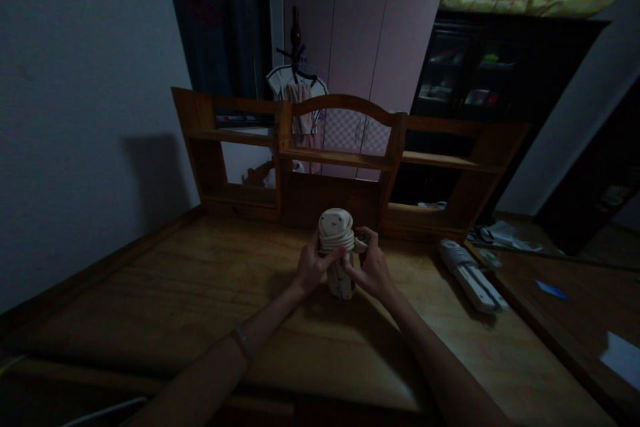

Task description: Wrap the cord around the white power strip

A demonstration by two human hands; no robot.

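A white power strip (342, 283) stands on end above the wooden desk, its cord (336, 241) wound in several loops around its upper part. My left hand (311, 264) is closed around its left side, with the thumb across the front just under the loops. On the right side, my right hand (371, 268) grips the strip with its thumb near the left thumb. The fingers of that hand are bent around a small whitish piece, apparently the plug (360, 242), beside the loops. Whether the strip's lower end touches the desk I cannot tell.
Another power strip (473, 280) with its cord wound around it lies on the desk (200, 287) to the right. A wooden shelf unit (340, 160) runs along the desk's back edge. A lower wooden surface (540, 320) at the right holds a white sheet (623, 353).
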